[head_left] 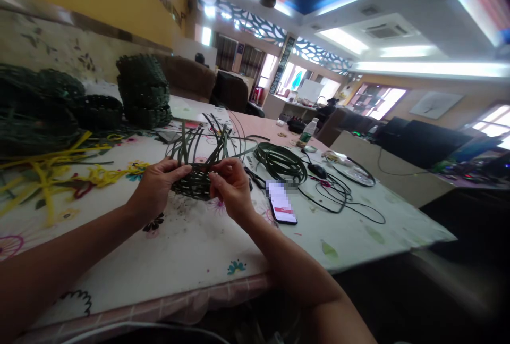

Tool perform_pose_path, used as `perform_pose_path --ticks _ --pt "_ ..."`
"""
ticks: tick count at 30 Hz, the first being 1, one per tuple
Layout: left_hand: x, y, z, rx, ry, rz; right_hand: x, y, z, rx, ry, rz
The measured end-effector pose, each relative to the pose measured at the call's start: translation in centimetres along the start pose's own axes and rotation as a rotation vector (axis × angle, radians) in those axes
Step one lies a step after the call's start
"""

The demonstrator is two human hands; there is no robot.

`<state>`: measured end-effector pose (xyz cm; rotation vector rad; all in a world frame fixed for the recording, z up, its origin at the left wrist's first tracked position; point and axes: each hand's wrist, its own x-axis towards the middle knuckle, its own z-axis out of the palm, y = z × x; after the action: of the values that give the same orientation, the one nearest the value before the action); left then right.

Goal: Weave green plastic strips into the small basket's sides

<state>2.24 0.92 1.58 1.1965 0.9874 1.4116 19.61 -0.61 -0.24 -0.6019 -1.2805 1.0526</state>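
A small dark green basket (193,183), partly woven, stands on the flowered tablecloth with loose strips sticking up from its rim. My left hand (159,182) grips the basket's left side, the thumb over the rim. At the right side of the rim, my right hand (231,183) has its fingers pinched together on the weave; the exact strip between them is too small to make out. Just right of my right hand lies a coil of dark green strip (279,162).
A lit phone (282,203) lies right of my right forearm. Behind are a plastic bottle (307,132) and looped cords (338,195). Yellow strips (43,179) spread at the left, before stacked dark green baskets (143,91). The table edge runs close in front.
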Motion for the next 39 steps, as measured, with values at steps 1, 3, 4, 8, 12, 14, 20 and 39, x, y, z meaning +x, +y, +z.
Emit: perform_pose_path --ticks 1,3,4,8,12,14,20,39 --pt "0.1 0.0 -0.1 0.0 0.002 -0.009 0.0 0.0 0.0 -0.014 0.0 -0.003" --pt "0.3 -0.2 -0.3 0.008 -0.003 -0.015 0.0 -0.1 0.0 -0.049 -0.004 -0.011" --pt "0.4 -0.3 -0.3 0.007 -0.004 -0.013 0.0 -0.1 0.0 -0.053 -0.003 -0.02" --pt "0.6 -0.5 -0.5 0.004 0.015 0.0 0.0 -0.2 -0.1 -0.035 -0.025 -0.058" --pt "0.6 -0.3 -0.6 -0.02 0.004 -0.048 -0.3 -0.3 -0.4 -0.167 -0.078 -0.143" --pt "0.7 -0.2 -0.6 -0.036 0.006 -0.059 -0.4 -0.4 -0.5 -0.243 -0.116 -0.205" --pt "0.7 0.2 -0.5 -0.042 0.036 -0.057 -0.4 -0.1 -0.7 -0.465 -0.205 -0.448" --pt "-0.7 0.0 -0.3 0.187 -0.045 0.109 0.1 0.9 -1.4 -1.145 -0.09 -0.715"
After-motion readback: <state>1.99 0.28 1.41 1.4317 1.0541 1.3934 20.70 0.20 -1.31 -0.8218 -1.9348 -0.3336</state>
